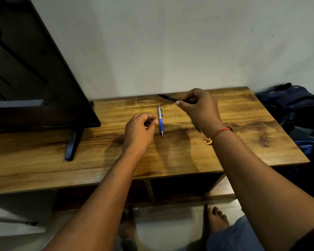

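A blue and white pen lies on the wooden table, its tip toward me. My right hand hovers above the table's back part and pinches a black pen, which sticks out to the left. My left hand hangs just left of the blue pen with its fingers loosely curled, and I see nothing in it. A red thread band circles my right wrist.
A dark flat screen on a foot stand takes up the table's left side. A blue backpack sits beyond the table's right edge. A pale wall runs behind. Open shelves lie below the tabletop, and bare feet stand on the tiled floor.
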